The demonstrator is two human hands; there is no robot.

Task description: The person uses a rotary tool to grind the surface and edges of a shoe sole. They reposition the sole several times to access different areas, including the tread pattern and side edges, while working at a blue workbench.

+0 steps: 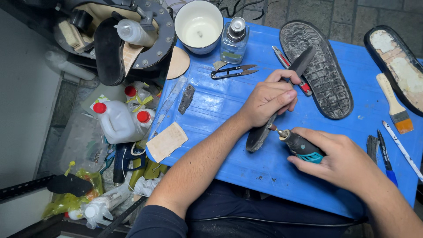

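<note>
Left hand (266, 100) clamped around a thin black sole piece (282, 99) tilted diagonally over the blue board (246, 167), lower end meeting the rotary tool (296, 144) gripped in right hand (341, 158).

Left hand (268, 100) is wrapped around a thin black sole piece (282, 101), holding it tilted with its lower end down on the blue surface (246, 172). Right hand (339, 158) grips a small rotary tool (299, 145) (dark body, teal trim) with its tip touching the lower edge of that piece. Lying further back: a worn black outsole (324, 70) tread-up, black thread snips (233, 71), a small glass bottle (233, 42) and a white cup (199, 25). A flat paintbrush (395, 105) sits off to the right, near another sole (398, 66).
</note>
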